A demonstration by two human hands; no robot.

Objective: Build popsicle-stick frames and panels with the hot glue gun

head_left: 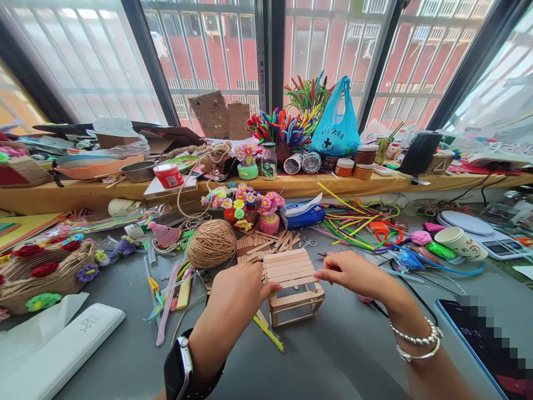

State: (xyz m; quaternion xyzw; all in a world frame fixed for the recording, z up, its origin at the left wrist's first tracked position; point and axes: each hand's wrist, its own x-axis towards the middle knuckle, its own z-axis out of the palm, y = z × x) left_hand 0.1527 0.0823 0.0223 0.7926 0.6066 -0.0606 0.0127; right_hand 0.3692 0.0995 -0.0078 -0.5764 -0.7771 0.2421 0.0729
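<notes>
My left hand (235, 294) rests on the left side of a small box of craft sticks (296, 293), thumb pressed on the slatted top, remaining fingers curled beside the frame. My right hand (352, 273) meets the same slatted top from the right, thumb and forefinger pinched lightly at its edge; I cannot tell whether a loose stick sits between them. The box stands on the grey table (333, 355), near the front edge, roughly central, open-sided with its lid slats level.

A ball of twine (212, 243) lies just behind my left hand, touching a scatter of loose sticks (266, 243). Small scissors (308, 241) lie behind the box. A yellow-green pipe cleaner (268, 333) lies in front of the box's left corner. Towards the right edge: bundled pipe cleaners (353, 225), a paper cup (460, 243) on its side, a phone (487, 339) at the front right corner. At the left edge, a woven basket (45, 275) with felt flowers; a white case (66, 350) at the front left corner.
</notes>
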